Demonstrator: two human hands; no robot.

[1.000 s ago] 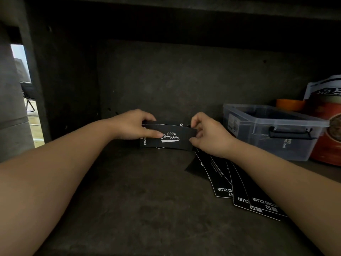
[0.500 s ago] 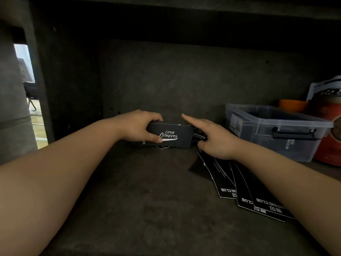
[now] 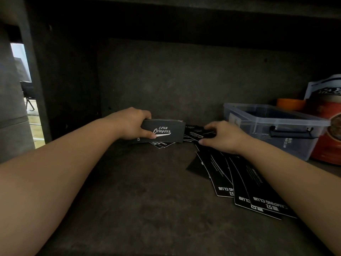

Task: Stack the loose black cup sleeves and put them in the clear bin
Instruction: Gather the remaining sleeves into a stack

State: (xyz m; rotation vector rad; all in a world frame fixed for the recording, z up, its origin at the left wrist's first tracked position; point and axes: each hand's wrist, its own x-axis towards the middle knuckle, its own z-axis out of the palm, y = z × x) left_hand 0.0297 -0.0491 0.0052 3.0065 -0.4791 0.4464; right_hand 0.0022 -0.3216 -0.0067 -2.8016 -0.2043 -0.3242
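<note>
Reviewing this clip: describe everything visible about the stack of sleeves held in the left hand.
The held stack is a bundle of flat black cup sleeves, apparently card, standing on edge on the dark shelf. The front sleeve shows white "Club Camping" script over a white swoosh, with thin pale edges visible along the top. The left hand grips its left end, thumb across the front face. More loose sleeves lie flat beneath it and to its right.

The upright stack of black cup sleeves [image 3: 166,131] reads "CLUB Camping" in white script on its front. At four o'clock from it, the flat sleeves fanned on the shelf [image 3: 258,193] show "CAMPING CLUB" upside down. Print on the clear bin [image 3: 276,126] is too faint to read.
</note>
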